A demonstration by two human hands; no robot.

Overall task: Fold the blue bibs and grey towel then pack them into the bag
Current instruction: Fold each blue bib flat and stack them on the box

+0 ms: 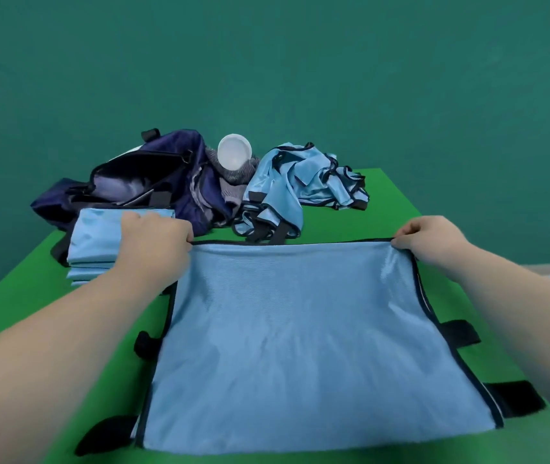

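Observation:
A light blue bib point(300, 336) with black trim and black straps lies spread flat in front of me on the green table point(434, 209). My left hand point(156, 239) pinches its far left corner and my right hand point(431, 241) pinches its far right corner. A stack of folded blue bibs point(94, 246) sits at the left, partly behind my left hand. The dark navy bag point(139, 185) lies open at the back left. A grey towel point(233, 182) is bunched against the bag. A heap of unfolded blue bibs point(303, 182) lies at the back centre.
A white round cup or lid point(234, 152) rests on top of the grey towel. The table's far edge and right edge lie close behind the heap. A teal wall stands behind the table.

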